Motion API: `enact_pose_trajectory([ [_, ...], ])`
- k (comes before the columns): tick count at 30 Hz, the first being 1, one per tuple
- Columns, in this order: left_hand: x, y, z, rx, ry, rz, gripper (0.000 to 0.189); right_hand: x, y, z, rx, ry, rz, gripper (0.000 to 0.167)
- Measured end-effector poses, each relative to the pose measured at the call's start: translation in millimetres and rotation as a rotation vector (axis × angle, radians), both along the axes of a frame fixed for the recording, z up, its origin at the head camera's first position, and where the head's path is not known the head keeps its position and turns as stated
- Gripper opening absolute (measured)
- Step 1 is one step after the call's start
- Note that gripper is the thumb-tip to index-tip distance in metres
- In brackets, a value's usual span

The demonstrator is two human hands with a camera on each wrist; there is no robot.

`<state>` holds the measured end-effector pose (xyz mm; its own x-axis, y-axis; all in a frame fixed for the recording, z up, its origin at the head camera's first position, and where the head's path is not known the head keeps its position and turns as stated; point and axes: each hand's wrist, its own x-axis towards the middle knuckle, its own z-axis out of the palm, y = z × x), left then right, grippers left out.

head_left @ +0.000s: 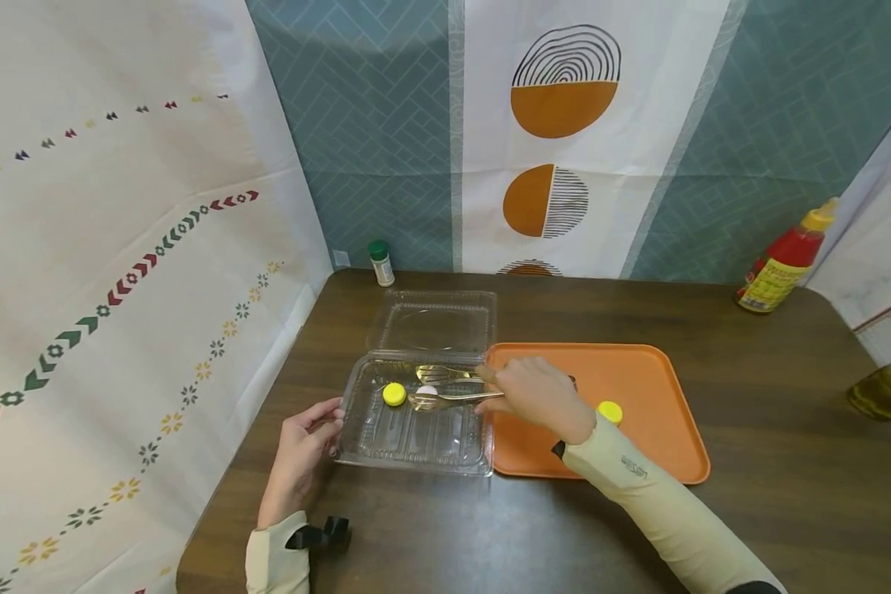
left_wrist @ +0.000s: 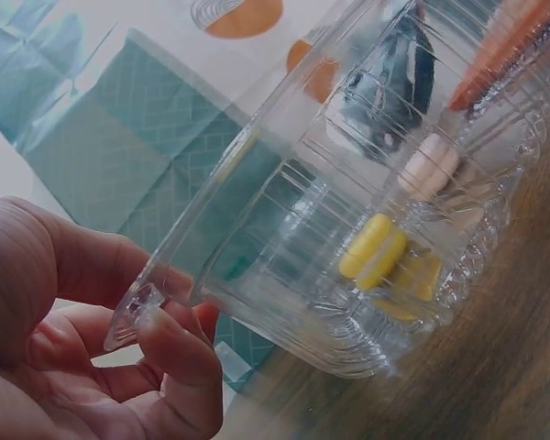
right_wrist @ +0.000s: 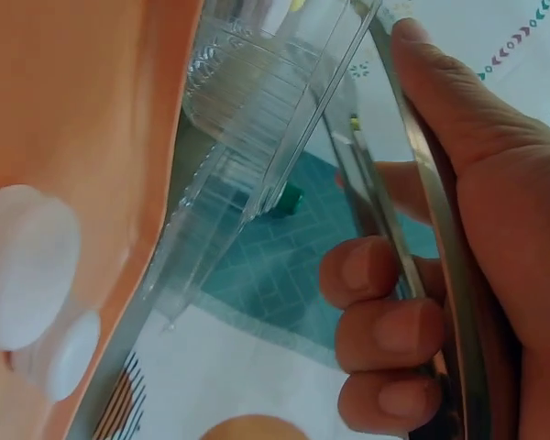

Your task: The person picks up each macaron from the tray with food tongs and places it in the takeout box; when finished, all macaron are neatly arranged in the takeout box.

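Note:
My left hand [head_left: 304, 454] pinches the left rim of a clear plastic clamshell container [left_wrist: 284, 197] between thumb and fingers. Inside lie a yellow macaron [head_left: 394, 394] and a white macaron [left_wrist: 431, 165]. My right hand [head_left: 538, 396] grips gold metal tongs [head_left: 456, 400] that reach over the container from the right. The tong heads are spread apart, one on each side of the white macaron in the head view; whether they touch it I cannot tell. Another yellow macaron [head_left: 610, 412] sits on the orange tray [head_left: 653, 445], partly behind my right forearm.
The container's lid [head_left: 438, 322] lies folded back behind it. White round pieces [right_wrist: 32, 266] are on the tray in the right wrist view. A green-capped shaker [head_left: 382, 264] stands at the back left, a red squeeze bottle [head_left: 783, 260] at the back right, a dark bottle [head_left: 887, 388] far right.

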<state>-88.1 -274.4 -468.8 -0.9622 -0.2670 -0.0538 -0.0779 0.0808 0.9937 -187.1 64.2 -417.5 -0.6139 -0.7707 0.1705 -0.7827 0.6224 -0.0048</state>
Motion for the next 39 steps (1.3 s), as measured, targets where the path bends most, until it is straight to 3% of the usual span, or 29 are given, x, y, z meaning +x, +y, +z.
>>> enact_pose_trajectory([
  [4, -1.8, 1.5, -0.9, 0.01, 0.004, -0.005, 0.033, 5.6, 13, 2.2, -0.029, 0.002, -0.03, 0.065],
  [13, 0.5, -1.0, -1.6, -0.006, -0.003, 0.007, 0.033, 10.0, 46, 3.5, -0.153, 0.049, -0.075, 0.048],
  [23, -0.5, 0.4, 0.4, -0.001, -0.014, -0.002, 0.033, 11.5, 82, -2.8, -0.117, 0.034, -0.244, 0.065],
  [34, 0.2, 0.5, 1.4, -0.029, -0.029, -0.018, 0.032, 14.0, 114, -7.7, -0.104, 0.103, -0.271, 0.065],
  [39, 0.7, 0.3, 2.3, -0.042, -0.029, -0.039, 0.033, 14.6, 121, -11.7, -0.118, 0.096, -0.272, 0.063],
])
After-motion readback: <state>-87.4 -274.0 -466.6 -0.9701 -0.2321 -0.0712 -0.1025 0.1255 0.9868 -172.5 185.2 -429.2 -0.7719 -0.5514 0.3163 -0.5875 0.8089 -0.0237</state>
